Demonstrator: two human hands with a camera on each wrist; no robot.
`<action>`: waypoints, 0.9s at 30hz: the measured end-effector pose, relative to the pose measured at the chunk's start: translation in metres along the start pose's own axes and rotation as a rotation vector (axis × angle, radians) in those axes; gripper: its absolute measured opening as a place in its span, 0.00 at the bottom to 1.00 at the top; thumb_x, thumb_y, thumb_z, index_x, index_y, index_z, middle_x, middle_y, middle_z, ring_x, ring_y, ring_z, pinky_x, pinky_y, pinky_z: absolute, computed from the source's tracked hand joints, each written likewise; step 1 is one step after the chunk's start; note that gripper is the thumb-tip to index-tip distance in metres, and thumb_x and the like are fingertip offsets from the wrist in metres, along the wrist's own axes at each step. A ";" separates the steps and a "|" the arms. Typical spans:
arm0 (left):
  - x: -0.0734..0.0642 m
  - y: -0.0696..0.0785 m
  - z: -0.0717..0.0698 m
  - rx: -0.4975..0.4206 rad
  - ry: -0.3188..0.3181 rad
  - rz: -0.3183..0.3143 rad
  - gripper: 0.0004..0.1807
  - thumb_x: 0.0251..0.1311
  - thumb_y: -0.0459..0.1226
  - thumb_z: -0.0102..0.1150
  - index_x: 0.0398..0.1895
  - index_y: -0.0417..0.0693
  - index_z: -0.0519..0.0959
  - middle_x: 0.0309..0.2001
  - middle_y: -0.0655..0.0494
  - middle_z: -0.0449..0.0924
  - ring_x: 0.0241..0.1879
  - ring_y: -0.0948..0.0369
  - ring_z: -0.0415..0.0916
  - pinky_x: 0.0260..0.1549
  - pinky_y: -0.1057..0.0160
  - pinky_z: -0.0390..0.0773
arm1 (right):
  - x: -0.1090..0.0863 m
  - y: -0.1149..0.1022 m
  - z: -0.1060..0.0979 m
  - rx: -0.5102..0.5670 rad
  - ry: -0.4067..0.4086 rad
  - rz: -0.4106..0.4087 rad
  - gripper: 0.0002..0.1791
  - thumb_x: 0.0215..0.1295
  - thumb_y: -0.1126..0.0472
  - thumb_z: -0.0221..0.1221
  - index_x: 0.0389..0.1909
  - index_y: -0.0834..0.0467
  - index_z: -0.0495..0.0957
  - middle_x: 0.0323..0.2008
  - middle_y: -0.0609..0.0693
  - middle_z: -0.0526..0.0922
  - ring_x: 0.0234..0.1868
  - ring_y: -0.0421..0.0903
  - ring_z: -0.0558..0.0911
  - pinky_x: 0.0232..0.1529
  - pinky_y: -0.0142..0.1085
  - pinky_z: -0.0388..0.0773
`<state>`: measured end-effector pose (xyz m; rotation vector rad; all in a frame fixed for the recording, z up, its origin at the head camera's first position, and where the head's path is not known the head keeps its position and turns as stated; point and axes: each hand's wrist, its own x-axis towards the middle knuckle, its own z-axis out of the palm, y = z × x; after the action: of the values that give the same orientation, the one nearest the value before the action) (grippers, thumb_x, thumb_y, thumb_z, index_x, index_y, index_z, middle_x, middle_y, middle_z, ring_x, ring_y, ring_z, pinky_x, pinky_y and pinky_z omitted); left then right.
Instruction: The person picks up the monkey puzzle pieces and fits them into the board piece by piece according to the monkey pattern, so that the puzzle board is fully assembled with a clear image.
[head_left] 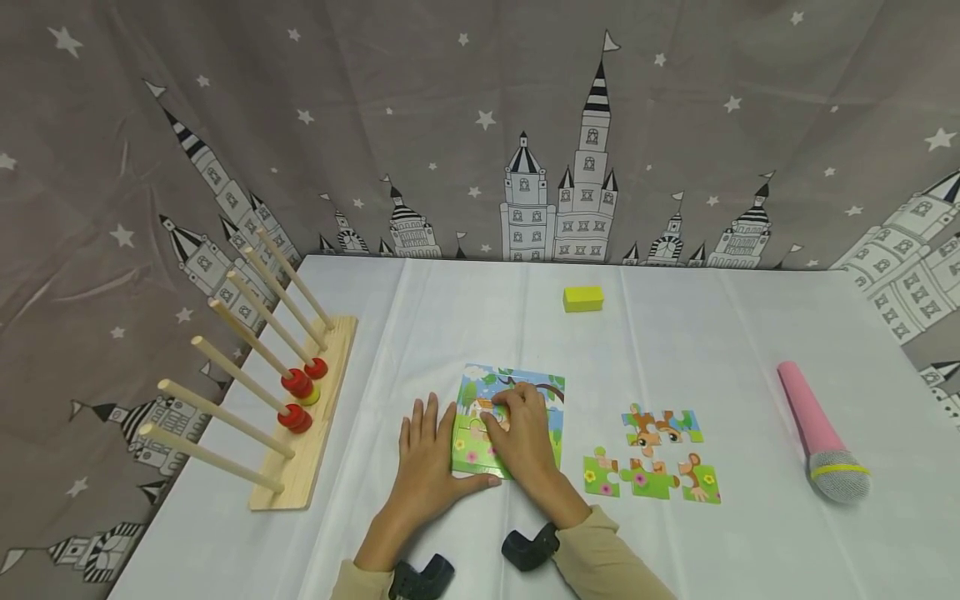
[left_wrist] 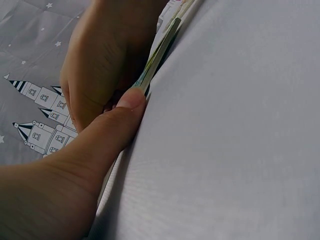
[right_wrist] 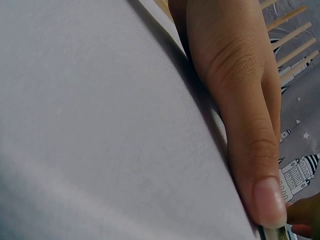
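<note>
A jigsaw puzzle board (head_left: 467,454) with a bright garden and sky picture lies on the white table. My left hand (head_left: 426,457) rests along its left side with fingers spread, the thumb reaching along the near edge. In the left wrist view, the left thumb (left_wrist: 131,99) presses that board edge. Over the middle of the puzzle is my right hand (head_left: 525,429), fingers bent, with thumb and index fingertips at the picture; whether they pinch a piece cannot be seen. Right of the board lie loose puzzle pieces (head_left: 649,482) with parts of a brown animal.
At left stands a wooden peg rack (head_left: 330,375) with slanting rods and several red rings (head_left: 295,419). A yellow block (head_left: 583,299) sits toward the back. Far right lies a pink toy microphone (head_left: 810,408). A grey castle-print cloth (head_left: 450,100) hangs behind the table.
</note>
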<state>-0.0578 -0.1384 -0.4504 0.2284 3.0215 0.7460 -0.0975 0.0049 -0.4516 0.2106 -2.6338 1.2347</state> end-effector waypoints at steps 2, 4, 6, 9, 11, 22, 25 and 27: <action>0.000 0.000 0.000 -0.002 0.001 0.003 0.63 0.31 0.65 0.65 0.67 0.37 0.54 0.70 0.34 0.41 0.70 0.40 0.33 0.65 0.39 0.38 | 0.000 0.000 0.000 -0.001 0.003 -0.001 0.12 0.52 0.58 0.64 0.35 0.61 0.79 0.39 0.53 0.72 0.41 0.47 0.68 0.46 0.41 0.69; 0.000 -0.001 0.001 -0.003 0.002 0.003 0.63 0.31 0.65 0.65 0.67 0.37 0.54 0.70 0.34 0.41 0.70 0.40 0.33 0.65 0.39 0.38 | 0.000 0.001 0.001 -0.003 0.006 -0.005 0.13 0.52 0.57 0.64 0.35 0.60 0.79 0.39 0.53 0.72 0.41 0.47 0.68 0.45 0.40 0.69; 0.000 -0.001 0.001 -0.002 0.000 0.001 0.63 0.32 0.65 0.65 0.67 0.37 0.53 0.70 0.34 0.41 0.70 0.40 0.32 0.65 0.40 0.38 | -0.001 0.002 0.001 0.001 0.005 -0.007 0.13 0.52 0.57 0.64 0.35 0.60 0.79 0.39 0.53 0.72 0.41 0.47 0.68 0.44 0.40 0.69; 0.000 -0.002 0.002 0.002 0.002 0.004 0.63 0.32 0.66 0.64 0.67 0.38 0.53 0.70 0.35 0.41 0.70 0.40 0.33 0.65 0.40 0.38 | -0.001 0.003 0.001 0.012 0.003 -0.006 0.13 0.53 0.57 0.64 0.36 0.60 0.79 0.39 0.53 0.73 0.42 0.47 0.69 0.45 0.40 0.69; 0.000 -0.002 0.003 0.003 0.004 0.007 0.63 0.32 0.66 0.64 0.68 0.38 0.53 0.70 0.35 0.41 0.70 0.40 0.33 0.65 0.40 0.38 | -0.001 0.004 0.000 0.021 -0.001 -0.003 0.13 0.53 0.57 0.64 0.36 0.60 0.79 0.40 0.52 0.73 0.43 0.47 0.70 0.46 0.40 0.69; -0.001 -0.001 0.002 0.006 0.005 0.006 0.63 0.31 0.65 0.65 0.68 0.38 0.53 0.70 0.35 0.40 0.70 0.41 0.32 0.65 0.40 0.38 | -0.001 0.001 -0.017 0.133 -0.057 0.008 0.11 0.53 0.65 0.61 0.39 0.60 0.78 0.41 0.52 0.76 0.49 0.49 0.75 0.52 0.45 0.71; -0.001 -0.001 0.001 0.006 0.008 0.004 0.63 0.31 0.65 0.65 0.68 0.38 0.53 0.70 0.35 0.40 0.70 0.41 0.33 0.65 0.40 0.38 | -0.002 0.001 -0.023 0.145 -0.075 -0.011 0.12 0.54 0.66 0.60 0.41 0.60 0.78 0.41 0.52 0.76 0.44 0.46 0.77 0.47 0.40 0.75; 0.000 -0.001 0.001 0.009 0.010 0.005 0.63 0.31 0.65 0.65 0.68 0.38 0.53 0.70 0.35 0.41 0.70 0.41 0.33 0.65 0.40 0.39 | -0.003 0.003 -0.027 0.141 -0.080 -0.034 0.12 0.54 0.66 0.60 0.41 0.60 0.78 0.39 0.51 0.77 0.40 0.44 0.78 0.43 0.37 0.77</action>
<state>-0.0575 -0.1384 -0.4519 0.2339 3.0356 0.7356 -0.0909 0.0276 -0.4375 0.3334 -2.5987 1.4298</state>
